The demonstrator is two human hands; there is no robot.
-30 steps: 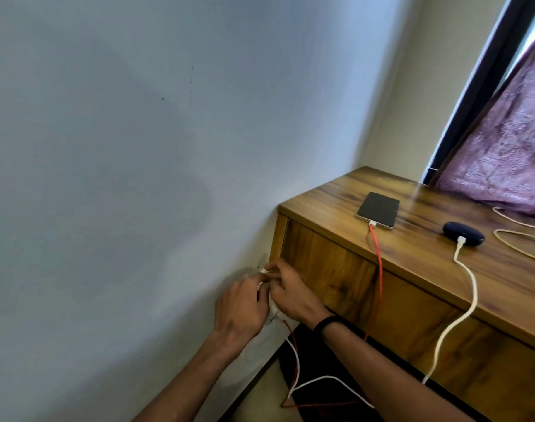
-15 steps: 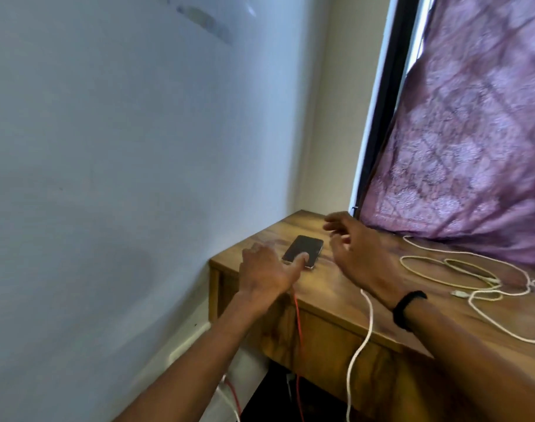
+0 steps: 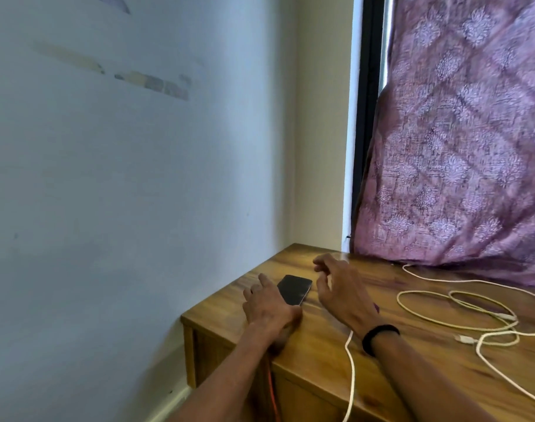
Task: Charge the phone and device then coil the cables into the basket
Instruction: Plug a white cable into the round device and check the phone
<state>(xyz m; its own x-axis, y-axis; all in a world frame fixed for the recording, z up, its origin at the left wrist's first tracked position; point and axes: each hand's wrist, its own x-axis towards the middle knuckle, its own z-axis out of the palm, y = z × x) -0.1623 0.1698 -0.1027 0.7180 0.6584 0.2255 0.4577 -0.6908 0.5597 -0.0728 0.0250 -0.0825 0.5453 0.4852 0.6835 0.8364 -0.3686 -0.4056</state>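
left hand (image 3: 267, 307) rests flat beside the phone (image 3: 294, 289), fingers spread; right hand (image 3: 340, 289) hovers just right of it, fingers loosely curled, holding nothing. wooden table (image 3: 321, 357) against the wall, curtain (image 3: 461, 132) behind.

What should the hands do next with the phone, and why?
Probably the left hand should steady the dark flat phone on the wooden table while the right hand, hovering open beside it, reaches in. The orange cable runs under the left hand toward the phone.
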